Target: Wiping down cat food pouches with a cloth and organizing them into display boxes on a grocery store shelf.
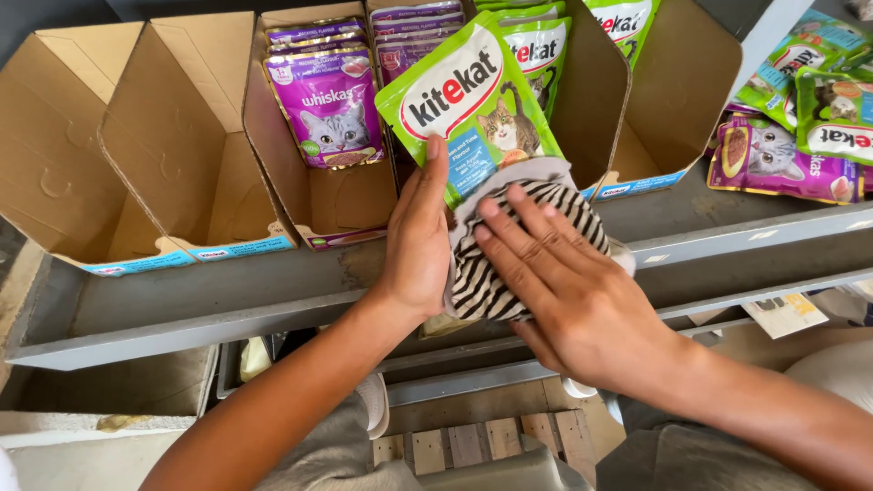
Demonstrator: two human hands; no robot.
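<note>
My left hand [416, 238] holds a green cat-food pouch [473, 100] by its lower left edge, tilted over the grey shelf. My right hand [559, 273] presses a black-and-white striped cloth [509, 245] flat against the pouch's lower part, fingers spread over the fabric. Right behind the pouch stands an open cardboard display box [600, 91] with more green pouches [546, 45] upright in it.
To the left stand two empty cardboard boxes [55, 155] [195, 155] and one with purple pouches [329, 105]. Loose green and purple pouches [800, 127] lie on the grey metal shelf [227, 300] at the right. A lower shelf and wooden slats [473, 441] are below.
</note>
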